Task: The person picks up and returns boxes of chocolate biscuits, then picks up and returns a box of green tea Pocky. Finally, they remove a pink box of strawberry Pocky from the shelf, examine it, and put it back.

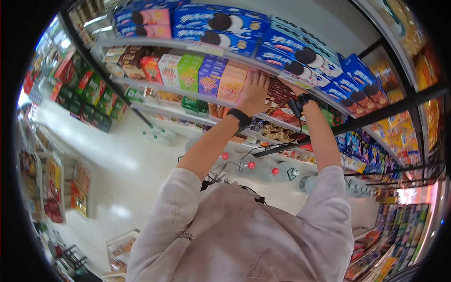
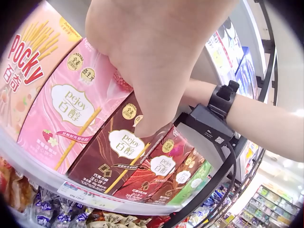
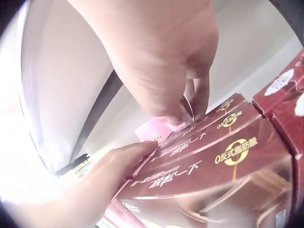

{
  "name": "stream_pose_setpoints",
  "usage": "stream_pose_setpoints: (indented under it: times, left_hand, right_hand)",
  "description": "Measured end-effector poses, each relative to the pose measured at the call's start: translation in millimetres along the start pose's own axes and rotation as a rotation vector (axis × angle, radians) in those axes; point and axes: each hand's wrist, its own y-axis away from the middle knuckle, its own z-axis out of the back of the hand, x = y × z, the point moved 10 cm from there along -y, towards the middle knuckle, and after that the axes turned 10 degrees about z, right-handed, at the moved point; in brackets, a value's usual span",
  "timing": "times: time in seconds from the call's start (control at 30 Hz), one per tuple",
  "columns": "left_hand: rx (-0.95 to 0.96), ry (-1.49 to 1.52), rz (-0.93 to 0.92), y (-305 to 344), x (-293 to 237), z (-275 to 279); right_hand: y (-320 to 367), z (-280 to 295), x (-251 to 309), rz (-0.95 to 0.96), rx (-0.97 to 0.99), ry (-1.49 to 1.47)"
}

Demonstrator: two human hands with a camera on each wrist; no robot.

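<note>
My left hand (image 1: 256,91) lies over the row of snack boxes on the middle shelf, fingers stretched forward across the tops. Seen from the left wrist, its thumb points down along the front of a brown chocolate Pejoy box (image 2: 104,152), beside a pink Pejoy box (image 2: 59,107). My right hand (image 3: 166,71) reaches in above the brown boxes (image 3: 209,161), its bent fingertips down at their far top edges. In the head view the shelf above hides most of it. I cannot tell whether it grips a box. The left thumb touches the boxes' near end in the right wrist view.
Blue cookie boxes (image 1: 221,23) fill the shelf just above my hands. Pocky boxes (image 1: 188,73) stand to the left, and red Pejoy boxes (image 2: 156,168) to the right. A black shelf post (image 1: 399,105) is right of my arms. Large bottles (image 1: 263,169) stand on the floor below.
</note>
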Motion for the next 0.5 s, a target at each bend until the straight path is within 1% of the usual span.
stream_pose_setpoints:
  times: [0.13,0.23,0.43,0.5]
  left_hand:
    - [-0.012,0.044,0.004,3,-1,0]
    - [0.089,-0.157,0.002,4,-4,-2]
    - [0.034,-0.097,-0.047,10,-6,3]
    - [-0.01,-0.005,-0.047,14,-8,10]
  right_hand:
    - [5,-11,25,-0.015,0.018,0.031]
    - [13,-18,45,-0.025,0.046,0.059]
    - [27,-21,75,-0.019,0.094,0.12]
    - [28,-21,81,-0.014,0.099,0.137]
